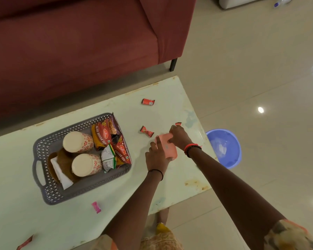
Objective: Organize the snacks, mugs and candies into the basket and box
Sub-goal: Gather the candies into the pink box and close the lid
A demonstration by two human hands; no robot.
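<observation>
A small pink box sits on the pale table right of centre. My left hand grips its near left side and my right hand holds its far right end. The grey lattice basket at the left holds two upturned patterned mugs, several snack packets, and brown coasters with a white napkin. Loose red candies lie on the table, one far off, one left of the box, one by my right fingers. A pink candy lies near the front.
A red wrapper lies at the table's front left edge. A maroon sofa stands behind the table. A blue plastic tub sits on the tiled floor just past the table's right edge.
</observation>
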